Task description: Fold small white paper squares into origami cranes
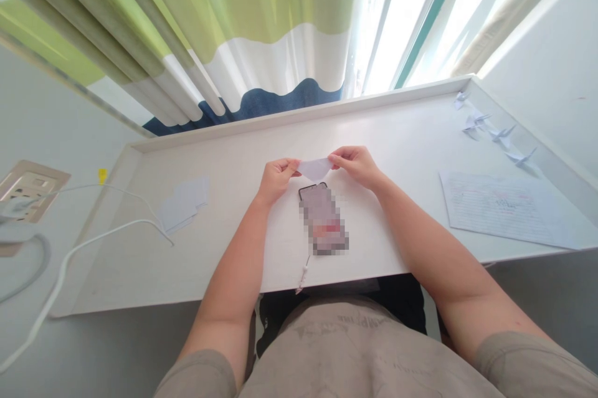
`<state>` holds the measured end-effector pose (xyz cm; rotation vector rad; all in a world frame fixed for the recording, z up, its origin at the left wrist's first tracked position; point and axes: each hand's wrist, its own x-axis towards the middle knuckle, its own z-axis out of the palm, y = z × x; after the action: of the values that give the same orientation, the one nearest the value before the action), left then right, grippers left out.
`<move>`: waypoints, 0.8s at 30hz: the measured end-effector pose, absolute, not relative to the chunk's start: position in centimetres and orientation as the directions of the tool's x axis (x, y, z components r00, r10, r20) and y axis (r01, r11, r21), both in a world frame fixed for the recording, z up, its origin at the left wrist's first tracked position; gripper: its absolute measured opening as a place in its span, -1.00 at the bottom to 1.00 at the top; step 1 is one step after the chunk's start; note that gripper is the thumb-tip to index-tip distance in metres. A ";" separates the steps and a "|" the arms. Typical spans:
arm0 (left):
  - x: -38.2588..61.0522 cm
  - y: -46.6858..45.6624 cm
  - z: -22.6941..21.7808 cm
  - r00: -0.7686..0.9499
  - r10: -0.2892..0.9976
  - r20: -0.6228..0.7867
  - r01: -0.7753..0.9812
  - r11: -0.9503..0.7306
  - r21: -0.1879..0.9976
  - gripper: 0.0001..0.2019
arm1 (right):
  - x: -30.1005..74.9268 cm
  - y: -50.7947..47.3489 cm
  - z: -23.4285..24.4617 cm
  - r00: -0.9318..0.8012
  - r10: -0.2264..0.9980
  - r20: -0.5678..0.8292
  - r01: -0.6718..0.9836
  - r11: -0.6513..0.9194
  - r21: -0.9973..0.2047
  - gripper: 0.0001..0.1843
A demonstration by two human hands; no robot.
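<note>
A small piece of white paper [315, 170], folded into a triangle with its tip pointing toward me, is stretched between my hands above the white desk. My left hand [276, 179] pinches its left corner between thumb and fingers. At the opposite corner, my right hand [357, 164] grips the paper the same way. Just below the paper lies a phone [324, 218], its screen blurred out, with a beaded strap [303, 274] trailing to the desk's front edge.
Loose white paper sheets [184, 203] lie at left near a white cable [116, 227]. Several folded paper figures [503, 134] line the right back side, above a stack of written sheets [504, 208]. A raised rim [299, 113] runs along the desk's back, below a curtain [261, 5].
</note>
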<state>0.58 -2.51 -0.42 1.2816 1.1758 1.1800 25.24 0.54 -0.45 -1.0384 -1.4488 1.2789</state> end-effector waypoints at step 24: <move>0.6 -3.0 0.4 0.165 0.985 -0.055 0.117 0.036 0.992 -0.41 | 25.1 0.2 0.0 -0.346 0.931 0.116 0.089 0.155 -0.984 -0.43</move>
<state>0.61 -3.04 0.38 1.3322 1.1857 0.9945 25.14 0.20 -0.02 -1.0036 -1.6107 1.2924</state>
